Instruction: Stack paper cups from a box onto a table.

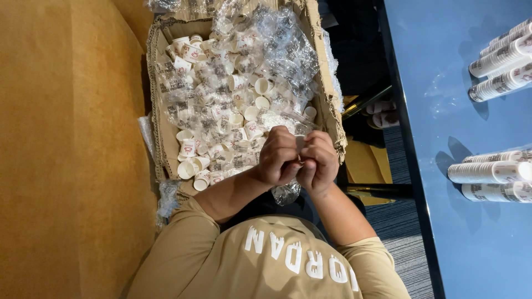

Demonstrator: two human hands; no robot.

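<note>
While clenched between both hands (297, 158), plastic wrapper (286, 192).

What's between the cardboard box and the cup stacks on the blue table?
Head view: a dark floor gap holding what look like shoes, then bare blue tabletop before the cup stacks.

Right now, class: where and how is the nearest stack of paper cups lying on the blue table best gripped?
Grip the stack of paper cups around its middle, coming down from above. It lies on its side on the blue table, long and round, with another stack close on each side, so a mid-length grip likely keeps it balanced.
</note>
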